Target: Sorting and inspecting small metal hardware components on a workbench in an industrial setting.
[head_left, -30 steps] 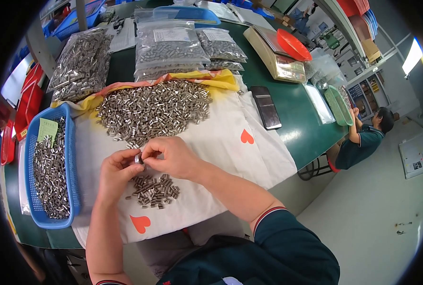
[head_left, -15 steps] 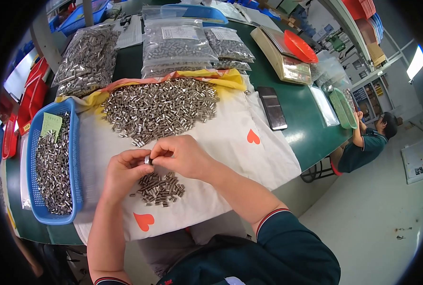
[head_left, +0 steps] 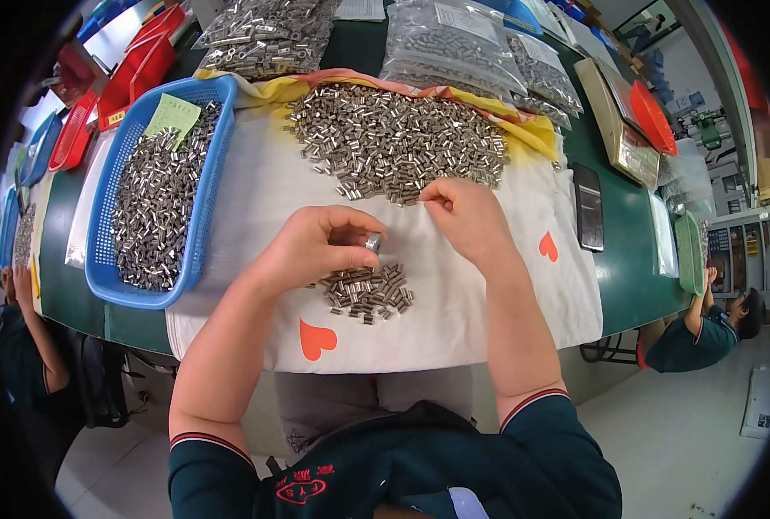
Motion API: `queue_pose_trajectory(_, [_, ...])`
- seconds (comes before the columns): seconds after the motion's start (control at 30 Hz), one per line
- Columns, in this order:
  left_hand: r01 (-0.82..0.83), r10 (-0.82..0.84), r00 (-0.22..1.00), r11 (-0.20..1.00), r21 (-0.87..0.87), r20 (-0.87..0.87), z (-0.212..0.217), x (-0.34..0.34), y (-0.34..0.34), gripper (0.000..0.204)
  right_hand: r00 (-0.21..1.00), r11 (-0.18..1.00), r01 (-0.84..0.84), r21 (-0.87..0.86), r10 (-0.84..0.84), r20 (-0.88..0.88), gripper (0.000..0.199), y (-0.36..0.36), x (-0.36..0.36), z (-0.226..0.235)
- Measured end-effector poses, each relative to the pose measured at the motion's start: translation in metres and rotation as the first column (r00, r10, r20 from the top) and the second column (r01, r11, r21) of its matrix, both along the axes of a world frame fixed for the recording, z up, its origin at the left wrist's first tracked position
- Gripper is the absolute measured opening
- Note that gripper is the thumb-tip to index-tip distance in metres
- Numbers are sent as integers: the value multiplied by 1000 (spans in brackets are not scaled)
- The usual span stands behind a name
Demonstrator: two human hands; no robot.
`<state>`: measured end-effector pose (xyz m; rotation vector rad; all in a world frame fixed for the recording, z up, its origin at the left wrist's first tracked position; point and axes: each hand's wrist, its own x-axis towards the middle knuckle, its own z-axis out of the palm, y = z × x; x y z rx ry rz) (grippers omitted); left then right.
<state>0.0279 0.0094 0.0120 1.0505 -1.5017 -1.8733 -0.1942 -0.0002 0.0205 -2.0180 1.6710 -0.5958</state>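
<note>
My left hand [head_left: 320,246] is closed around a shiny round metal piece [head_left: 373,242], held between thumb and fingers. Just below it, a small heap of metal sleeves [head_left: 367,294] lies on the white cloth [head_left: 255,186]. My right hand [head_left: 467,216] is at the near edge of the large pile of metal sleeves [head_left: 402,134], its thumb and forefinger pinched together. Whatever is between those fingertips is too small to make out.
A blue basket [head_left: 98,251] of sleeves with a yellow-green note [head_left: 171,119] stands left. Bags of metal parts [head_left: 450,52] line the back. A phone [head_left: 588,208], a scale [head_left: 618,130] and a red tray [head_left: 653,119] lie right. Co-workers sit at both sides.
My right hand has left the piece in my left hand and reached away to the large pile's near edge. My left hand keeps hold of the round metal piece. The view has swung left.
</note>
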Motion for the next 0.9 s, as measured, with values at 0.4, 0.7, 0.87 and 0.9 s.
queue_pose_trajectory(0.4, [-161,169,968,985,58,-185,-8,0,-5,31,986,975,-102,-197,74,-147,7,2,15,-11])
queue_pose_trajectory(0.7, [-174,173,965,985,9,-198,-11,1,-6,34,873,986,-165,13,140,468,9,18,30,5])
queue_pose_trajectory(0.87, [-159,155,964,987,0,-218,-14,3,-4,34,846,983,-180,-17,164,507,8,20,35,3])
queue_pose_trajectory(0.9, [-155,148,964,988,-11,-221,-13,2,-3,34,836,984,-179,11,146,529,8,21,34,4])
